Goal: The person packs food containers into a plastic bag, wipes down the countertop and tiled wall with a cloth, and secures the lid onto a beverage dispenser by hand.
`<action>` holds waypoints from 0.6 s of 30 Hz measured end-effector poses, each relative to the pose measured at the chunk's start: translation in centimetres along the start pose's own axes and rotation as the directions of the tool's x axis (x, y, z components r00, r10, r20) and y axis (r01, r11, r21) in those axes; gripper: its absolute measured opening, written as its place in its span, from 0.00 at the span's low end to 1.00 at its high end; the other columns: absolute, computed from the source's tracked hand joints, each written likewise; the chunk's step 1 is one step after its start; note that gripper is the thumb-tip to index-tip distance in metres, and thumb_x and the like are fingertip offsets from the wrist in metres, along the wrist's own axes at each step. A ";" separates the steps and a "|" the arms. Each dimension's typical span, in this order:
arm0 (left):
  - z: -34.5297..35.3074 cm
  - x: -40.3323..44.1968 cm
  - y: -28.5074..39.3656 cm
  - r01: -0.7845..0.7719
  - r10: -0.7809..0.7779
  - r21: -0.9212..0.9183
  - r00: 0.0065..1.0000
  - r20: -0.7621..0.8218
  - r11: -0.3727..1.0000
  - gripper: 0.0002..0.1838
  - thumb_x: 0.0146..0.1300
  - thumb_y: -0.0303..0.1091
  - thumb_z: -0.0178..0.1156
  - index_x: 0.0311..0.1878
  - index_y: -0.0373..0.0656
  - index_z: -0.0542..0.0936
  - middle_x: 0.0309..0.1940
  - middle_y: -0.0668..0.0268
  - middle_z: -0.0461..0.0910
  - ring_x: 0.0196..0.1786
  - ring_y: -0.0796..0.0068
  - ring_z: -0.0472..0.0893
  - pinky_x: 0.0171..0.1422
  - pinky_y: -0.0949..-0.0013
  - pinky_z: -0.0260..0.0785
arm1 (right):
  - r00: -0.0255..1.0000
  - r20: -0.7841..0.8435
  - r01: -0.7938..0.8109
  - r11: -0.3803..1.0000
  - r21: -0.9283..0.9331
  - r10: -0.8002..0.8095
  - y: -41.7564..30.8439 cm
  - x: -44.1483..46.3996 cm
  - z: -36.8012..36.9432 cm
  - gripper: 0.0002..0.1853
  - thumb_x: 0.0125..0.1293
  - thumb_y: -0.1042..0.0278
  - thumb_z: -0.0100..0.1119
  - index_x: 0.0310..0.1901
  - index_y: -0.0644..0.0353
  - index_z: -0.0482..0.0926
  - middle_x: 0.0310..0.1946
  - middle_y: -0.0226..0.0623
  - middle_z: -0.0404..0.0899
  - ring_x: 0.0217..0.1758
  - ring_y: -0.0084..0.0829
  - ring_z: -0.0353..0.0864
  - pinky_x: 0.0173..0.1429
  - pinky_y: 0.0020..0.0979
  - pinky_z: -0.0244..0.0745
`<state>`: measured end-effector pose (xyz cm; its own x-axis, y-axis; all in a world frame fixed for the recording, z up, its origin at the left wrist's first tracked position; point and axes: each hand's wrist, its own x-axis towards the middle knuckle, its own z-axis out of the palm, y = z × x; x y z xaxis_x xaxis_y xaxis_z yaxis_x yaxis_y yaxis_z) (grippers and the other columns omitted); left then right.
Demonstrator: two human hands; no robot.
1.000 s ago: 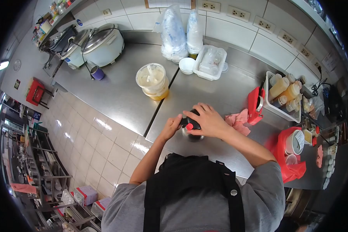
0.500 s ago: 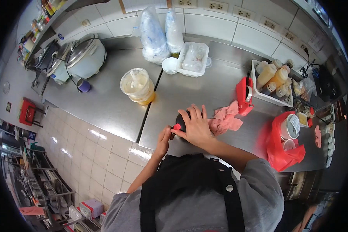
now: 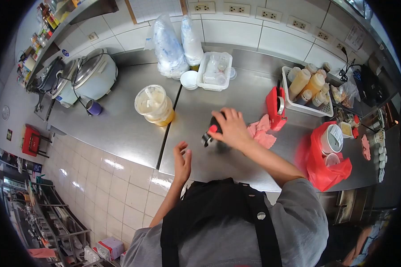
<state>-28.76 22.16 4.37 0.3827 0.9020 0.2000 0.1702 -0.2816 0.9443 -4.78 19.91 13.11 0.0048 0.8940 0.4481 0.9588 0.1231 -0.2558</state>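
Observation:
My right hand [image 3: 231, 129] is wrapped over a black-topped object [image 3: 217, 119] with a red knob [image 3: 213, 128] and a shiny metal part on its left side. Most of this object is hidden under the hand, so its kind is unclear; it is over the steel counter [image 3: 200, 162]. My left hand [image 3: 182, 162] hovers near the counter's front edge, apart from the object, its fingers loosely spread and holding nothing. Just right of my right hand lies a crumpled pink cloth [image 3: 263, 133].
Stacked plastic tubs [image 3: 153, 104] stand left of the counter seam. Behind are a white basket [image 3: 214, 71], small white bowls [image 3: 189, 80] and bagged cups [image 3: 169, 49]. To the right are a red holder [image 3: 276, 109], a bottle basket [image 3: 307, 109] and a red bag [image 3: 318, 155]. Rice cookers [image 3: 96, 75] stand left.
My left hand has let go of the object and drawn back to the left. My right hand has moved the object slightly away from me and to the right, turning its metal part into view.

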 end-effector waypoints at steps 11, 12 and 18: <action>-5.2 -7.9 -6.8 0.283 -0.180 0.760 0.959 -0.219 0.585 0.33 0.59 0.41 0.65 0.67 0.47 0.65 0.68 0.46 0.57 0.73 0.44 0.54 0.71 0.38 0.46 | 0.893 0.026 -0.438 0.882 -0.172 0.449 15.9 6.4 -1.9 0.37 0.56 0.67 0.66 0.68 0.37 0.65 0.62 0.52 0.65 0.56 0.54 0.72 0.58 0.46 0.74; -5.1 -8.3 -7.3 0.337 -0.338 0.749 0.928 -0.160 0.571 0.42 0.56 0.48 0.68 0.72 0.52 0.60 0.74 0.43 0.45 0.77 0.42 0.41 0.71 0.29 0.35 | 0.893 0.026 -0.439 0.882 -0.173 0.450 18.0 7.0 -1.6 0.37 0.56 0.67 0.66 0.68 0.37 0.65 0.62 0.52 0.65 0.56 0.54 0.72 0.58 0.46 0.74; -4.0 -8.2 -6.5 0.313 -0.444 0.807 0.893 -0.070 0.501 0.53 0.53 0.55 0.69 0.76 0.54 0.49 0.76 0.42 0.33 0.78 0.42 0.36 0.71 0.28 0.30 | 0.937 0.075 -0.338 0.939 -0.054 0.342 25.5 12.1 0.0 0.41 0.54 0.81 0.58 0.70 0.36 0.64 0.69 0.58 0.57 0.59 0.57 0.73 0.63 0.42 0.72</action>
<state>-36.65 17.91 -2.36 0.2023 0.9538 -0.2223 0.9378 -0.1234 0.3244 19.77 33.91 12.00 0.3109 0.9117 0.2685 0.9144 -0.2099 -0.3460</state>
